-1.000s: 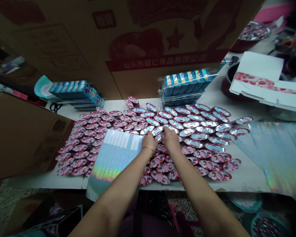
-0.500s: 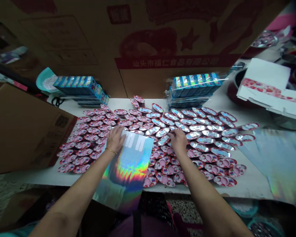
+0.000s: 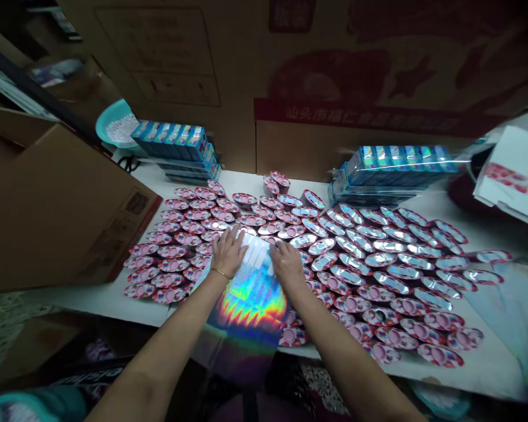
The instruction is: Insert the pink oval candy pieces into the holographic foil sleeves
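Note:
A shiny rainbow holographic sticker sheet (image 3: 250, 299) slants over the front of the table, with pale strips along its top end. My left hand (image 3: 227, 252) is closed on its upper left edge, thumb on the face. At the upper right corner, my right hand (image 3: 287, 264) bends its fingers over the pale strips; the fingertips are partly hidden. Around the sheet stand many small oval red-and-pink packs (image 3: 173, 265). Packs to the right, such as one shiny-topped pack (image 3: 376, 246), carry silvery strips on top; those at left and front show pink centres.
Blue boxes in clear wrap stand in a left stack (image 3: 176, 143) and a right stack (image 3: 391, 170). Behind them rises a large cardboard carton (image 3: 242, 140). Another carton (image 3: 70, 205) borders the left side. A teal basin (image 3: 110, 120) and a white box (image 3: 514, 176) sit farther out.
My right hand has moved left from the packs onto the sheet's upper right corner. My left hand still holds the sheet. The camera view has shifted and tilted.

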### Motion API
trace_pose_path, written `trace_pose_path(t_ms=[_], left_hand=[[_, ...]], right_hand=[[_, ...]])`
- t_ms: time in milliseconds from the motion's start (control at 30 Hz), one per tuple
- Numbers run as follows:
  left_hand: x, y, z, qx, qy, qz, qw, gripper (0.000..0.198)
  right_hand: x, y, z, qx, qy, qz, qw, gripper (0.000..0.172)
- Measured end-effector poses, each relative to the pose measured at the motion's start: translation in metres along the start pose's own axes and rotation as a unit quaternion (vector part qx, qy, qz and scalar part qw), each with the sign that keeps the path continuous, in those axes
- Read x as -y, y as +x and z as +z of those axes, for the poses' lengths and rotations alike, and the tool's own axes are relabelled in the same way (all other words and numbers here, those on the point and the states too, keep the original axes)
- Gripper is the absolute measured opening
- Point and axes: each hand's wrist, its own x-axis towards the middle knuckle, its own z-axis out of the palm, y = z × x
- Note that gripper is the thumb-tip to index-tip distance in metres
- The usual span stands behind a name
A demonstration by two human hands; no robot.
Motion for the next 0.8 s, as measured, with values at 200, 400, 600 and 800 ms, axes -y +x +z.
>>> trace_pose_path(t_ms=[200,400,600,800], left_hand=[[0.003,0.001,-0.001,0.006,-0.003,0.002,1.0,0.045],[-0.021,0.002,-0.013,-0.023,-0.127,-0.026,0.991,0.04],[-0.135,-0.025,-0.014,0.252,-0.585,-0.132,0.76,0.052],[-0.191,-0.032,-0.002,0.279,-0.683,-0.244,0.63,0.05]], right_hand=[[0.018,-0.009,-0.028,-0.046,0.174,0.035,0.983,0.02],[0.015,-0.063,-0.1,-0.125,0.555,0.213,0.795,0.013],[-0.037,-0.114,-0.101,-0.216,0.699,0.429,0.53,0.02],[-0.059,-0.132,-0.071,-0.276,0.687,0.494,0.455,0.026]])
